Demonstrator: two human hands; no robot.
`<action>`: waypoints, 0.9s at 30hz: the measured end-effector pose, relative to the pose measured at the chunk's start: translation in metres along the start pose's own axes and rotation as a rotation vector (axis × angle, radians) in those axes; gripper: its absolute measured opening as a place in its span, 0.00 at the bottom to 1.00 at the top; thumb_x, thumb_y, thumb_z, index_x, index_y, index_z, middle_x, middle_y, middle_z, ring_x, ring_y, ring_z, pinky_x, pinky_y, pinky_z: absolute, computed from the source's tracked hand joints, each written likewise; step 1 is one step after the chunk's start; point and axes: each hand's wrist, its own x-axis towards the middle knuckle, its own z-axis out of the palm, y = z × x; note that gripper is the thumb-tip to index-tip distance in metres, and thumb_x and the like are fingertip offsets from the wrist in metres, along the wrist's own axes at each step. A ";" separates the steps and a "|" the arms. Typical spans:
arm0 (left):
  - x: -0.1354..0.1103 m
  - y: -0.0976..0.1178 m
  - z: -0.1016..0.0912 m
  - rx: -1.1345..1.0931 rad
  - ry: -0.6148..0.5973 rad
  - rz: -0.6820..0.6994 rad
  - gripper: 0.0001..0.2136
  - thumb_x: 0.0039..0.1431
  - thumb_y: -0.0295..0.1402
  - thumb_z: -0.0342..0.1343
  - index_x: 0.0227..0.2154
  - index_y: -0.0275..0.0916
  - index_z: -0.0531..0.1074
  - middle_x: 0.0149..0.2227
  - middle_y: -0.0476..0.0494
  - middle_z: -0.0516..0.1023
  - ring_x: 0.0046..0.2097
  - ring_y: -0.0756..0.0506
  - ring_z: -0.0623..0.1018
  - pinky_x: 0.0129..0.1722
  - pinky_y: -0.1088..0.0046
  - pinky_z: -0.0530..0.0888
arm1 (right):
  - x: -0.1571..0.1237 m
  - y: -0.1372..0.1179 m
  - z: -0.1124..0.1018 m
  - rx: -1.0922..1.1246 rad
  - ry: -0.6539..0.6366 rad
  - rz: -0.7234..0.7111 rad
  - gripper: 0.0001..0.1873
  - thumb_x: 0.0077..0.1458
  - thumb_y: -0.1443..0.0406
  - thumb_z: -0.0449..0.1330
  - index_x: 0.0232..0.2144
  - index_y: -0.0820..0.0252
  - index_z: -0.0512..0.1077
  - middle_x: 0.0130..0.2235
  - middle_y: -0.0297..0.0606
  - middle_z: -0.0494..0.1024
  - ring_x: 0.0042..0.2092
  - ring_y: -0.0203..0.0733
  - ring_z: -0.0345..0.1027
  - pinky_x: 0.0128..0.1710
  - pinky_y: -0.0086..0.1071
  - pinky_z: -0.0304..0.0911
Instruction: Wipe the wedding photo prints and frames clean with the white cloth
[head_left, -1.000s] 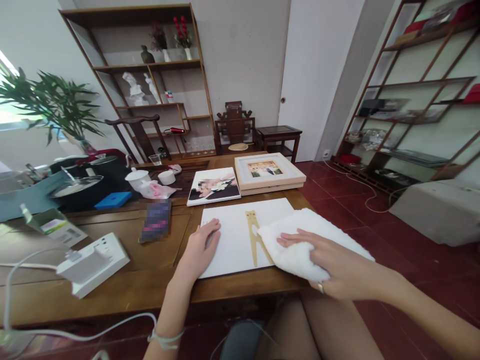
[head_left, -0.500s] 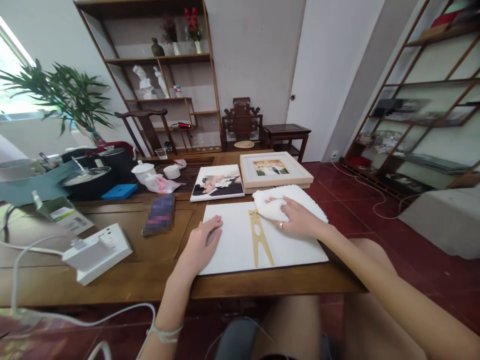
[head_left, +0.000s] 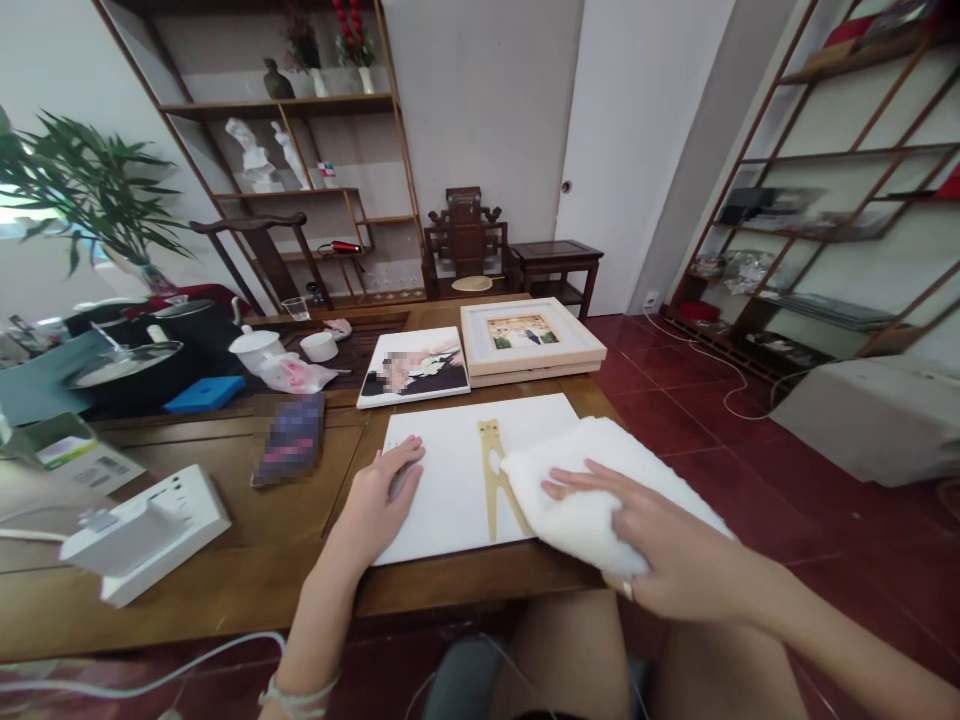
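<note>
A white board (head_left: pixel 442 490) lies flat on the wooden table in front of me. On it is a flat yellow cat-headed shape (head_left: pixel 490 505) with two long legs; I cannot tell if it is printed or a separate piece. My left hand (head_left: pixel 375 510) rests on the board's left edge, fingers stretched out, holding nothing. In my right hand (head_left: pixel 660 545) is a bunched white cloth (head_left: pixel 574 525), gripped over the board's right front edge. The cloth covers the board's right part and the tip of the shape's right leg, and partly hangs past the table edge.
Behind the board lie a photo panel (head_left: pixel 416 375) and a light wooden picture frame (head_left: pixel 536 370). To the left are a dark pixelated item (head_left: pixel 289 440), a white power strip (head_left: pixel 150 540) with cables, a blue box (head_left: pixel 204 394), a lidded white cup (head_left: pixel 255 350) and a black pot (head_left: pixel 202 335).
My right hand has drawn the cloth from the board's back right corner toward me, to its front right edge. My left hand stays on the board's left edge. The camera view has shifted slightly.
</note>
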 end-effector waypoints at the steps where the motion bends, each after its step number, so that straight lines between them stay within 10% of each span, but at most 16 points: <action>1: 0.000 0.000 0.000 0.001 -0.002 -0.002 0.14 0.58 0.37 0.49 0.41 0.38 0.74 0.51 0.38 0.75 0.56 0.41 0.71 0.60 0.57 0.60 | 0.007 0.008 -0.002 0.000 0.007 0.014 0.22 0.42 0.69 0.56 0.42 0.55 0.75 0.62 0.36 0.59 0.64 0.50 0.43 0.64 0.45 0.39; 13: 0.001 0.004 -0.001 0.010 -0.006 -0.026 0.14 0.57 0.38 0.50 0.42 0.37 0.74 0.51 0.39 0.75 0.55 0.41 0.71 0.59 0.59 0.61 | 0.092 0.070 -0.015 -0.105 0.136 0.209 0.13 0.49 0.64 0.54 0.36 0.66 0.73 0.48 0.53 0.72 0.54 0.60 0.60 0.50 0.44 0.59; 22: 0.000 0.002 0.000 0.019 -0.013 -0.025 0.15 0.58 0.37 0.49 0.43 0.35 0.73 0.51 0.37 0.74 0.56 0.41 0.71 0.59 0.59 0.61 | 0.016 -0.001 -0.007 -0.125 -0.016 -0.017 0.07 0.42 0.69 0.56 0.25 0.63 0.74 0.58 0.51 0.64 0.63 0.52 0.46 0.63 0.44 0.38; 27: 0.000 0.000 0.001 0.009 -0.009 -0.021 0.15 0.58 0.37 0.49 0.43 0.36 0.73 0.51 0.38 0.74 0.56 0.41 0.71 0.60 0.57 0.59 | 0.002 -0.013 -0.007 -0.112 -0.060 0.045 0.08 0.41 0.69 0.57 0.26 0.62 0.75 0.59 0.47 0.64 0.62 0.52 0.50 0.62 0.43 0.43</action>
